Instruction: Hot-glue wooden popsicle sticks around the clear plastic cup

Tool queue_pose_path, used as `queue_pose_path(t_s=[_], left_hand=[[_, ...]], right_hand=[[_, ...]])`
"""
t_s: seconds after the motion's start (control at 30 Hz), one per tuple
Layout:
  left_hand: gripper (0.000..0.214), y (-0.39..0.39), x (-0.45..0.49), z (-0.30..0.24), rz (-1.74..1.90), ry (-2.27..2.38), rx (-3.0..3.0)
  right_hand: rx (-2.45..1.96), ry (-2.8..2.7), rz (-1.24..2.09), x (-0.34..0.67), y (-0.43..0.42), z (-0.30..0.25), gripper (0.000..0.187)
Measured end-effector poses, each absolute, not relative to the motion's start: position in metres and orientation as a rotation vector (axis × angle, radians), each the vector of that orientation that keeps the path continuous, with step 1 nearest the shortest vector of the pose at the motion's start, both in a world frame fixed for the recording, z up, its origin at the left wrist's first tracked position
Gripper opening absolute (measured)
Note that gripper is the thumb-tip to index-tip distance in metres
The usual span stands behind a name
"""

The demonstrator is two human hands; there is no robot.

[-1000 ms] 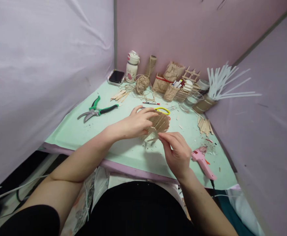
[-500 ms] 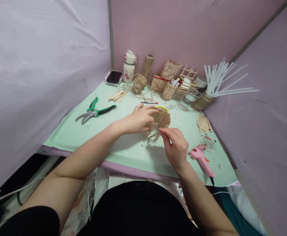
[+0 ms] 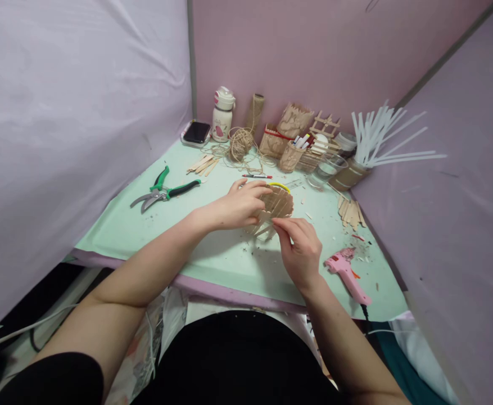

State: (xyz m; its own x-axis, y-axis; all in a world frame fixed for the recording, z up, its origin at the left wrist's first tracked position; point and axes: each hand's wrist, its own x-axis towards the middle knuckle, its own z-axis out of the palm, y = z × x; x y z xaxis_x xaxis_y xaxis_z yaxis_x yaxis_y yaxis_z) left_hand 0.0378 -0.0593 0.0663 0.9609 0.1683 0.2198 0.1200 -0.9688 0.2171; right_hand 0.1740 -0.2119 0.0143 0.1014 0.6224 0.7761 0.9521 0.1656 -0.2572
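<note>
A round piece of craft sticks (image 3: 280, 203) laid side by side lies at the middle of the table, clear or glassy at its near part. My left hand (image 3: 245, 205) grips its left side from above, fingers curved over the sticks. At its near right edge my right hand (image 3: 302, 247) is closed in a pinch on the end of a thin craft stick (image 3: 263, 231), which slants across the near edge. My fingers hide part of the stick. Just behind the round piece shows a yellow curved strip (image 3: 280, 186).
Green-handled pruning shears (image 3: 158, 194) lie left; a pink glue gun (image 3: 347, 274) lies right. Loose craft sticks (image 3: 351, 212), a twine ball (image 3: 241, 144), a bottle (image 3: 222, 115), a phone (image 3: 197, 133), a clear cup (image 3: 327, 170) and white glue sticks (image 3: 375, 135) stand or lie around.
My right hand has shifted very slightly to the left. My left hand and the round piece show almost no movement.
</note>
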Motion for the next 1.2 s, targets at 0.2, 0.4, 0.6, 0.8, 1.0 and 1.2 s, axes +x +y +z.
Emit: queue_pose_path(t_s=[0.2, 0.4, 0.6, 0.8, 1.0, 1.2], left_hand=[[0.010, -0.058, 0.039, 0.064, 0.352, 0.216, 2.903], [0.010, -0.058, 0.038, 0.065, 0.348, 0.220, 2.899], [0.010, -0.059, 0.038, 0.064, 0.352, 0.232, 2.896], [0.010, -0.059, 0.038, 0.066, 0.342, 0.241, 2.887], [0.013, -0.060, 0.039, 0.065, 0.348, 0.247, 2.879], [0.011, -0.061, 0.039, 0.065, 0.347, 0.253, 2.882]], right_hand=[[-1.553, -1.615, -0.536, 0.176, -0.209, 0.014, 0.017], [-1.564, -1.592, -0.522, 0.176, -0.206, 0.012, 0.019], [-1.553, -1.535, -0.603, 0.173, -0.202, 0.011, 0.017], [-1.575, -1.513, -0.658, 0.170, -0.200, 0.013, 0.014], [-1.653, -1.485, -0.699, 0.164, -0.201, 0.018, 0.013], [-1.640, -1.491, -0.706, 0.160, -0.200, 0.018, 0.013]])
